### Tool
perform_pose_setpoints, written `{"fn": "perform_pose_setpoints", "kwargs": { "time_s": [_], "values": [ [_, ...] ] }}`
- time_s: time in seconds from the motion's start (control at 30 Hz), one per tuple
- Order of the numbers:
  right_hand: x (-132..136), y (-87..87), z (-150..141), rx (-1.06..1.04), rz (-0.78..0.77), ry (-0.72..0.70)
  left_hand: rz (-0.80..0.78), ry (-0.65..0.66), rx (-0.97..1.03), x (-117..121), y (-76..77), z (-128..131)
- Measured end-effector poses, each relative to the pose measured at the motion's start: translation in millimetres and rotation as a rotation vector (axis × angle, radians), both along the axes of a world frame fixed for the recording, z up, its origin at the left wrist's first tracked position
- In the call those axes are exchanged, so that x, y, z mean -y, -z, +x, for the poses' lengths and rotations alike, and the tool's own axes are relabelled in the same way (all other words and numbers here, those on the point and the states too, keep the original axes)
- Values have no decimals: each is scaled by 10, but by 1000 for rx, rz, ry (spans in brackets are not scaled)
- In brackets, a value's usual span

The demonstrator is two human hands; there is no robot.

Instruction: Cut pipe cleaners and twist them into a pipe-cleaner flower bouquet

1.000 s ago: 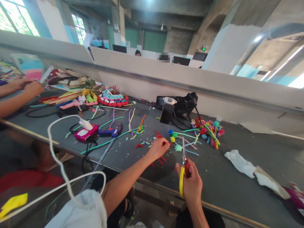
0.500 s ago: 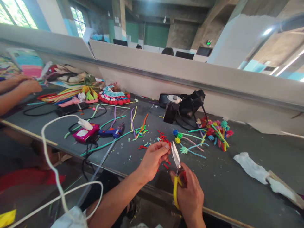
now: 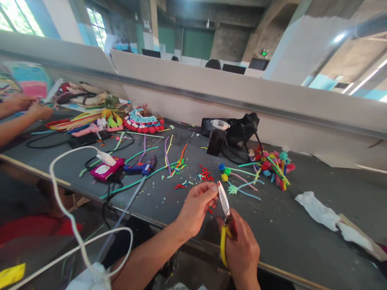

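Here at the near edge of the worktop, my left hand is pinched tight, thumb against forefinger, with a tiny red piece peeking out at the fingertips. Right beside it come the scissors, blades pointing up and away from me, the tip right at that red bit; whether it actually touches, I can't tell. My right hand is curled around their yellow and red handles, and the blades look close together. Just beyond my left hand, a scatter of red snippets lies on the dark surface, with green and yellow scraps further left near an orange stem. Over to the right of the snippets, there's a cluster of small flowers on stems: a blue one, a yellow one and a pale green one. Behind those, a fuller bunch of colourful flowers lies near the black bag, with a phone propped upright in front. Out left, a blue glue gun rests beside a magenta power socket, and far left, a co-worker's hands are raised close together.
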State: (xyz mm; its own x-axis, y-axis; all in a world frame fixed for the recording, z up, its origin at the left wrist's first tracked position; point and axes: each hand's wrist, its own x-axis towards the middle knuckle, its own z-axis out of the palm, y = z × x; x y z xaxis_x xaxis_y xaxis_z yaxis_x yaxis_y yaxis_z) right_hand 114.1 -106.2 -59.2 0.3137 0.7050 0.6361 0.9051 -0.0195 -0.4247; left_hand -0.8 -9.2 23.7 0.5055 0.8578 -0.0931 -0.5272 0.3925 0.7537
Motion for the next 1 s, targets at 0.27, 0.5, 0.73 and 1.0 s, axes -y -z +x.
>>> {"fn": "perform_pose_setpoints", "kwargs": {
  "time_s": [0.27,0.5,0.73,1.0],
  "values": [
    [28,42,4,28,17,16,0,-7,-38,49,-9,23],
    [26,21,-14,-155,-24,20,-10,-19,-45,51,17,16],
    [-11,-253,88,-693,-77,-57,147,207,-300,5,113,-32],
    [-36,-264,112,-893,-73,-111,572,381,-741,64,280,-62]
  ]
}}
